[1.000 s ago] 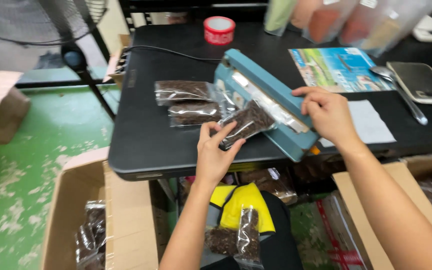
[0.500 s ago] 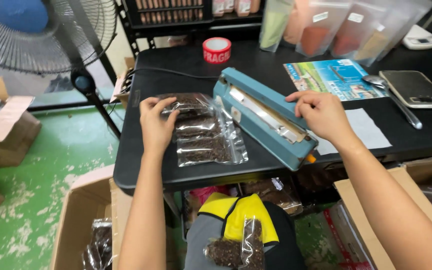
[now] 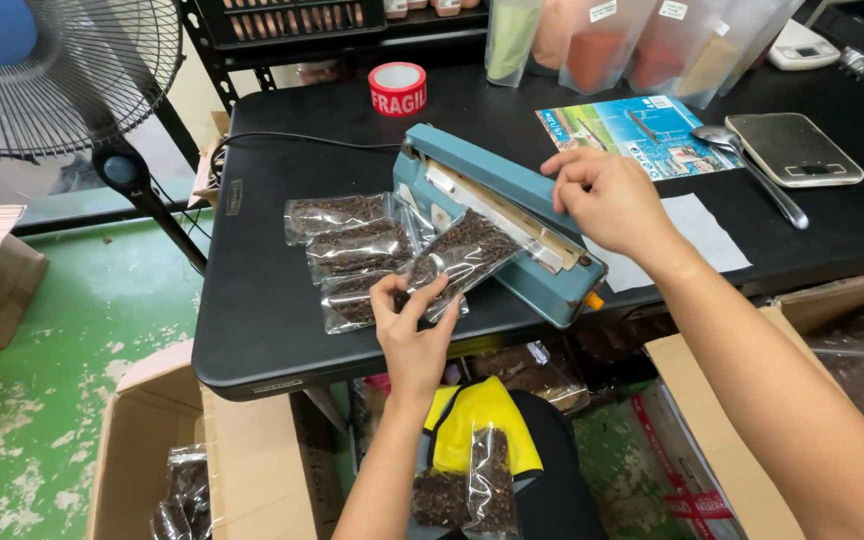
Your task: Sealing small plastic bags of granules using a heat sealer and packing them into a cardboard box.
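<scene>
Near the middle of the frame, the left hand [image 3: 414,335] pinches the lower end of a clear pouch of dark brown granules [image 3: 460,255], thumb and fingers pressed together on the plastic. The pouch's open end lies across the sealing strip of the teal heat sealer [image 3: 497,235]. The right hand [image 3: 607,200] is closed over the sealer's lever arm, which sits low but does not look fully pressed down, so this pouch is judged not yet sealed.

Just left of the sealer, three filled pouches [image 3: 352,245] lie overlapping on the black bench [image 3: 262,330]; they look finished, though their seals are too small to make out. At the bottom of the frame two more filled pouches [image 3: 472,490] rest on the person's lap and appear to be waiting their turn. A cardboard box [image 3: 167,460] at lower left holds further pouches, too dark and bunched to count.

Toward the upper part of the frame there is one roll of red tape [image 3: 398,88], one spoon [image 3: 752,165], one small scale [image 3: 794,148], one colourful leaflet [image 3: 632,135] and one fan [image 3: 62,70].
</scene>
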